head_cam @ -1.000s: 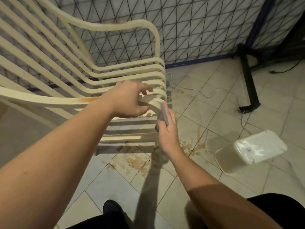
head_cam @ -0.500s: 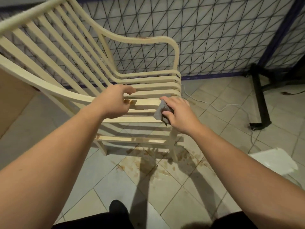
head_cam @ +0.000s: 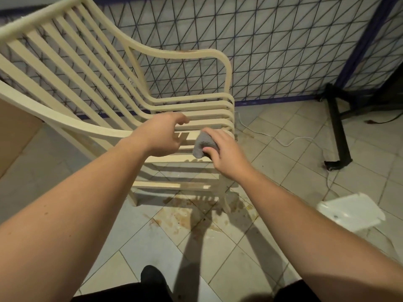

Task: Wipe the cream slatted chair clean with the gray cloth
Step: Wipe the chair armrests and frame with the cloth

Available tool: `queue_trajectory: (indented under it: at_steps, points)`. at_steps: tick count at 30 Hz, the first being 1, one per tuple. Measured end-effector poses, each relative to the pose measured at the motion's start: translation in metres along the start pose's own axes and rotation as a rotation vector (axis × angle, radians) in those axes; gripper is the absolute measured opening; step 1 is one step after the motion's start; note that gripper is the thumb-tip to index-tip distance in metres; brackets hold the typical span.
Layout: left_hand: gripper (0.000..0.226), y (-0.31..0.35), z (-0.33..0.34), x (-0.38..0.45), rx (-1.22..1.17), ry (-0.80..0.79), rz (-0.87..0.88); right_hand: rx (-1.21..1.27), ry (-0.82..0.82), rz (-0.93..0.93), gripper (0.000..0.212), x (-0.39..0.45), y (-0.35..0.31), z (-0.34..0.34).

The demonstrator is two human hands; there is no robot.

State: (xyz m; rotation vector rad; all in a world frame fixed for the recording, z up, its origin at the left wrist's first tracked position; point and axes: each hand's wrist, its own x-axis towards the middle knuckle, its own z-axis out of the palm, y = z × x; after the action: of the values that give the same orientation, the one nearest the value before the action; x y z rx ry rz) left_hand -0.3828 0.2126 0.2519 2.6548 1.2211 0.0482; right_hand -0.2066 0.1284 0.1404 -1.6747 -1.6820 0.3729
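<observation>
The cream slatted chair [head_cam: 192,55] stands on the tiled floor in front of me, its seat slats facing right. My left hand [head_cam: 162,136] rests on the near armrest where it meets the front seat slats, fingers curled over it. My right hand [head_cam: 222,152] presses the bunched gray cloth [head_cam: 201,144] against the front edge of the seat, just right of my left hand. A brown stain marks the top of the far armrest.
Brown spill stains [head_cam: 185,216] spread on the tiles under the chair's front legs. A white plastic container [head_cam: 351,211] lies on the floor at right, with a white cable [head_cam: 283,142] and a black metal stand [head_cam: 338,129] beyond. A wire mesh fence [head_cam: 283,46] backs the chair.
My right hand came up from beside the chair's front leg onto the seat's front edge with the cloth. The view tilted upward, showing more of the backrest. My left hand stayed on the armrest.
</observation>
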Motion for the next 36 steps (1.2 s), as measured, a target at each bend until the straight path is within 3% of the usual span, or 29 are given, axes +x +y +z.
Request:
queue_trajectory:
  at_steps: [4,7,10,15,21,25,29,36]
  points:
    - [0.043,0.022,0.009,0.012,0.118,-0.054,0.083,0.289,0.099,0.33,0.047,-0.041,0.033,0.024]
    - [0.02,0.031,0.014,0.017,0.165,-0.082,0.089,0.349,0.079,0.496,0.047,-0.056,0.047,0.043]
    - [0.005,0.033,0.019,0.016,0.174,-0.063,0.092,0.373,0.062,0.485,0.046,-0.051,0.046,0.037]
    - [0.009,0.035,0.035,0.016,0.247,0.081,0.162,0.308,0.029,0.204,0.045,-0.022,0.038,0.016]
    - [0.009,0.057,0.043,0.039,0.226,0.137,0.216,0.274,0.072,0.176,0.049,-0.012,0.061,-0.012]
    - [0.018,0.072,0.05,0.056,0.225,0.174,0.254,0.383,0.119,0.183,0.051,-0.012,0.077,-0.031]
    - [0.01,0.073,0.057,0.063,0.225,0.202,0.278,0.483,0.188,0.271,0.052,-0.023,0.099,-0.017]
    - [0.009,0.063,0.068,0.066,0.167,0.264,0.292,0.612,0.456,0.692,0.039,-0.068,0.121,0.073]
